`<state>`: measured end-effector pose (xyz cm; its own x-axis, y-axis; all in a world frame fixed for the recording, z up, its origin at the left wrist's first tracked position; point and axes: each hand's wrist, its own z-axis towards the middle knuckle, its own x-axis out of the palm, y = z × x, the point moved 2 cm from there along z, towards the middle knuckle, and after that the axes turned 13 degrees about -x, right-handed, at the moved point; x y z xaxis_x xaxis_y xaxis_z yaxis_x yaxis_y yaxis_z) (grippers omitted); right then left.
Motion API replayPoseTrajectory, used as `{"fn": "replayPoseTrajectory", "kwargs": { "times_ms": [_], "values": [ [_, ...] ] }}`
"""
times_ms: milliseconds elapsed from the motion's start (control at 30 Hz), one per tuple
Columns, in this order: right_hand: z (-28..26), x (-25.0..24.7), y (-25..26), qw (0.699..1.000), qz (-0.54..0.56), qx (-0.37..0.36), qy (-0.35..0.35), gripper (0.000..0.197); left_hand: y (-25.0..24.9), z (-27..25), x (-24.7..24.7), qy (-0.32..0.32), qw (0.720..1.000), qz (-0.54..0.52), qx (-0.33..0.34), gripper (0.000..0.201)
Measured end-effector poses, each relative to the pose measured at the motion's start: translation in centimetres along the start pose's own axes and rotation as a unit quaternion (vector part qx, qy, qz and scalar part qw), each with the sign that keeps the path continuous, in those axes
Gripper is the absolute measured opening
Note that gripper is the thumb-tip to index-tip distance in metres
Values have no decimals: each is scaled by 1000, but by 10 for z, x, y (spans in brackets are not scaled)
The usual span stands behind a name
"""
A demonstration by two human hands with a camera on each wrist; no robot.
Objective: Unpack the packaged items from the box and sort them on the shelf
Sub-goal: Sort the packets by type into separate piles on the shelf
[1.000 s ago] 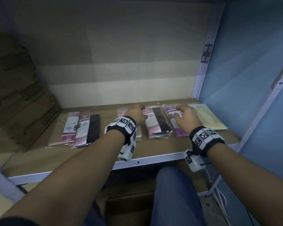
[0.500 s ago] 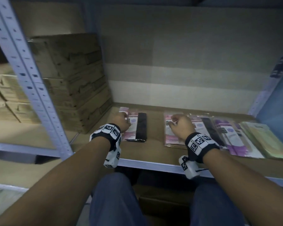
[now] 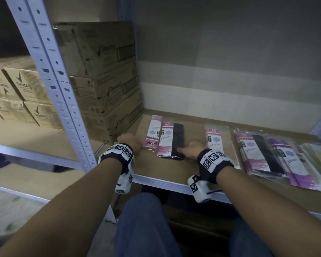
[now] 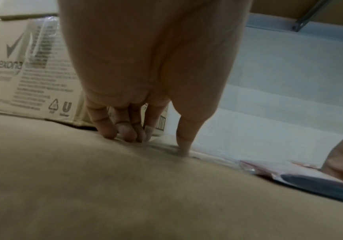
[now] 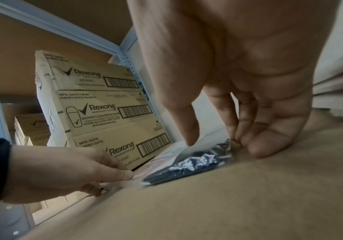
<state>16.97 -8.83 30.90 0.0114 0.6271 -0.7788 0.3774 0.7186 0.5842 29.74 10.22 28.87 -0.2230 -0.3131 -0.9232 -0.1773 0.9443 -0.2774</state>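
Note:
Two flat packets lie side by side on the brown shelf board (image 3: 167, 169): a pink and white packet (image 3: 152, 134) and a pink packet with a black item (image 3: 172, 140). My left hand (image 3: 131, 142) stands at the pink packet's left edge. Its fingertips (image 4: 125, 134) are on the board, with the thumb against the clear wrap. My right hand (image 3: 190, 149) is at the black packet's near right corner (image 5: 207, 159), fingers beside the edge and thumb stretched over it. Neither hand grips anything.
More packets lie to the right: a single pink one (image 3: 213, 140), a pink and black pile (image 3: 258, 151), purple ones (image 3: 293, 160) and pale yellow ones (image 3: 319, 154). Stacked Rexona cartons (image 3: 107, 89) stand just left of my left hand. A perforated metal post (image 3: 63, 108) rises at the shelf's left front.
Both hands and my view have moved left along the shelf. The right hand left the middle packet and now sits by the black packet. The left hand is beside the leftmost packet.

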Motion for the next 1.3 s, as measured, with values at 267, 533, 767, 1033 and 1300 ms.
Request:
{"fn": "replayPoseTrajectory", "kwargs": {
  "times_ms": [267,533,767,1033,1300],
  "values": [
    [8,6,0,1000,-2,-2,-10,24,0,7,1,7,1000,-19,9,46],
    [1,-5,-3,922,380,20,-69,19,-3,1,-8,57,962,-266,14,39],
    [-12,-20,-7,865,479,-16,-152,21,-15,-17,-12,110,855,-506,-11,14],
    [-39,-52,-39,838,499,-23,-218,32,-44,-55,-9,143,789,-598,1,21],
    [-75,-91,-88,815,510,-33,-273,28,-97,-105,5,203,744,-636,26,24]
  ]
}}
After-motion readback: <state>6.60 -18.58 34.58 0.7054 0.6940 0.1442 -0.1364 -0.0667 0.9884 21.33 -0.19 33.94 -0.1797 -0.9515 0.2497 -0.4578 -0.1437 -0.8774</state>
